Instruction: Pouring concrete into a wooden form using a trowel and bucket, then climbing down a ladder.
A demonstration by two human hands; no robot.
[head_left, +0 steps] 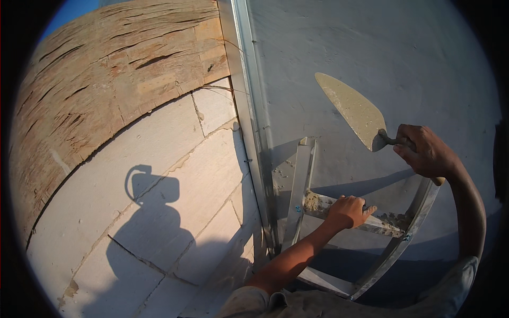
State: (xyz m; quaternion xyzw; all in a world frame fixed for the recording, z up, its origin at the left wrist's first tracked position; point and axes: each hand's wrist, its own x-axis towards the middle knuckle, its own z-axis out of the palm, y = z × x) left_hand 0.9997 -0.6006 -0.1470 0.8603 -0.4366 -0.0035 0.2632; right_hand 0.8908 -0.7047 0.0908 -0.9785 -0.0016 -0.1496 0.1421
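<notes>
Trowel (352,112) is up in front of the grey wall (424,69), above the ladder (301,185) and off to its right side, grasped by the right hand (426,151). That hand is wrapped round the handle just behind the bent neck, probably because a grip there keeps the knuckles off the metal and lets the wrist tilt the blade. Blade and wall overlap in this view, so whether they touch I cannot tell.

Its long axis runs on a slant: the narrow tip points up and to the left, toward the metal strip (249,106) at the corner, while the broad heel and handle lie down and to the right. One flat face is turned to the viewer, with a thin pale film over it and no heap on top.

Lower down, the left hand (347,213) is closed over the mortar-smeared rung (383,226), seemingly to steady the body; its fingertips are mostly hidden. White blocks (201,175) stand at left, below a rough board (132,58).
</notes>
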